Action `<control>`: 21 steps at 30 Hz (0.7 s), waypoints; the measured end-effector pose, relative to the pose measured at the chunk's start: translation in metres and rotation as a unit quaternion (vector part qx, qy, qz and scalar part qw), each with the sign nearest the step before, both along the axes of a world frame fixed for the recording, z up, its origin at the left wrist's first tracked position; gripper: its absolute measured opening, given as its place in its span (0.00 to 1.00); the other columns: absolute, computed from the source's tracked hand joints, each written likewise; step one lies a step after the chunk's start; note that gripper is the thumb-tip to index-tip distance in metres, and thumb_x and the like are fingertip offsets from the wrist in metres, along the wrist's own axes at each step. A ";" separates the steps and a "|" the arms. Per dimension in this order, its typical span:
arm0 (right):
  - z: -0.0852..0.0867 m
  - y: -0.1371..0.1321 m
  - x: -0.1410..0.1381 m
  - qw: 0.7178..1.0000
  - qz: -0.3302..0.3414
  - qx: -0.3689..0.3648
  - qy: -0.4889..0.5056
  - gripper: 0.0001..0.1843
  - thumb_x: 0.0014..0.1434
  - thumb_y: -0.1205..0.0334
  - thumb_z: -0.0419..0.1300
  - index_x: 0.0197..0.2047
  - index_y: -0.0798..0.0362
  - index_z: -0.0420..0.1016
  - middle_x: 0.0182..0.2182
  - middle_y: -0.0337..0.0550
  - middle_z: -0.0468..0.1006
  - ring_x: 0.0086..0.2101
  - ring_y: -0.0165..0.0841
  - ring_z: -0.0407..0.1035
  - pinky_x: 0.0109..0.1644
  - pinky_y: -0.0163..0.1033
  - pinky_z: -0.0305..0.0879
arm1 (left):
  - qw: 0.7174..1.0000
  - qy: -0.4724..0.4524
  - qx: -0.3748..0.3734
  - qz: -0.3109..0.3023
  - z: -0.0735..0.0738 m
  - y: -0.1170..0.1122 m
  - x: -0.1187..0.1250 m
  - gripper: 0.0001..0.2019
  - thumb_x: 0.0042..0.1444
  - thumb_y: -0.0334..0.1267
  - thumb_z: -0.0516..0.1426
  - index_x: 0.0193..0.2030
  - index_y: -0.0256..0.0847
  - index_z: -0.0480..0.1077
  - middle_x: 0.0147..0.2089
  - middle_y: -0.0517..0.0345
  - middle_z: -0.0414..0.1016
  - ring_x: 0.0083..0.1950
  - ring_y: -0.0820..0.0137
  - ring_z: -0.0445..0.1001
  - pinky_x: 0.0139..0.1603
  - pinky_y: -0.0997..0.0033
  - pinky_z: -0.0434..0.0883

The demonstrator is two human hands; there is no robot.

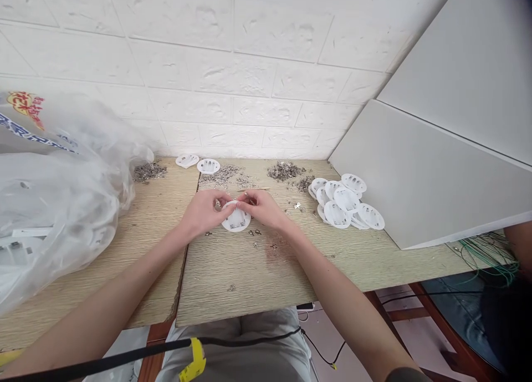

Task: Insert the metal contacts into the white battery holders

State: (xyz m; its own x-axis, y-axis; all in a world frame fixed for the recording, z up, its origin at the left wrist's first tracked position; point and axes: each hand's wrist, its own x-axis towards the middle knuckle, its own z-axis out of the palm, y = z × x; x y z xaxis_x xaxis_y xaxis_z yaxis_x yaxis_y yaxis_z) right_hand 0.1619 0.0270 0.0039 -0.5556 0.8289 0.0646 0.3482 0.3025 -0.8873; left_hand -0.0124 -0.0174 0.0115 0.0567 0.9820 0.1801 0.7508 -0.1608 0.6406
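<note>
Both hands meet at a round white plastic disc (236, 220) with slots and small metal parts in it, held just above the wooden table. My left hand (206, 210) grips its left upper edge between thumb and fingers. On the other side, my right hand (261, 207) is closed at the top edge, thumb pressed on the disc; whether a small metal piece sits under the fingertips is hidden. Several small metal clips (254, 233) lie loose on the wood around the disc.
A pile of similar white discs (346, 200) lies to the right, beside a grey panel (449, 166). Heaps of small metal parts (285, 171) line the white brick wall. A clear plastic bag (62, 204) with white pieces fills the left. Green wires (490, 254) hang far right.
</note>
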 end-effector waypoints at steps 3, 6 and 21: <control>0.000 -0.001 0.000 1.000 -0.013 -0.005 -0.006 0.07 0.56 0.62 0.58 0.34 0.56 0.74 0.26 0.37 0.72 0.27 0.27 0.64 0.30 0.33 0.56 | 0.999 0.034 -0.017 -0.012 -0.002 0.000 0.000 0.14 0.51 0.46 0.57 0.38 0.41 0.78 0.31 0.57 0.76 0.29 0.69 0.68 0.30 0.70 0.61; 0.001 -0.002 -0.001 0.999 -0.038 -0.019 -0.003 0.10 0.52 0.66 0.59 0.40 0.55 0.71 0.24 0.33 0.70 0.25 0.27 0.62 0.28 0.32 0.56 | 0.998 0.043 -0.046 0.003 -0.002 0.000 0.002 0.17 0.50 0.44 0.57 0.44 0.42 0.78 0.31 0.58 0.76 0.30 0.67 0.69 0.29 0.70 0.60; 0.005 -0.007 -0.004 0.972 -0.013 -0.234 0.018 0.05 0.48 0.73 0.60 0.28 0.55 0.68 0.12 0.30 0.60 0.16 0.22 0.48 0.19 0.31 0.40 | 0.987 0.067 -0.149 0.005 0.008 0.000 -0.004 0.18 0.46 0.57 0.59 0.34 0.47 0.81 0.23 0.59 0.74 0.27 0.68 0.69 0.25 0.72 0.58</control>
State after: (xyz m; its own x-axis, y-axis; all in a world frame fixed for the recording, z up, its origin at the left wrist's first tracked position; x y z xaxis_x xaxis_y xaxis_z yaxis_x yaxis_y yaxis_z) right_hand 0.1575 0.0202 0.0085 -0.5387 0.7855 -0.3046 0.3166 -0.1464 -0.9372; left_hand -0.0168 -0.0177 0.0194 0.0507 0.9908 -0.1251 0.8321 0.0274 0.5539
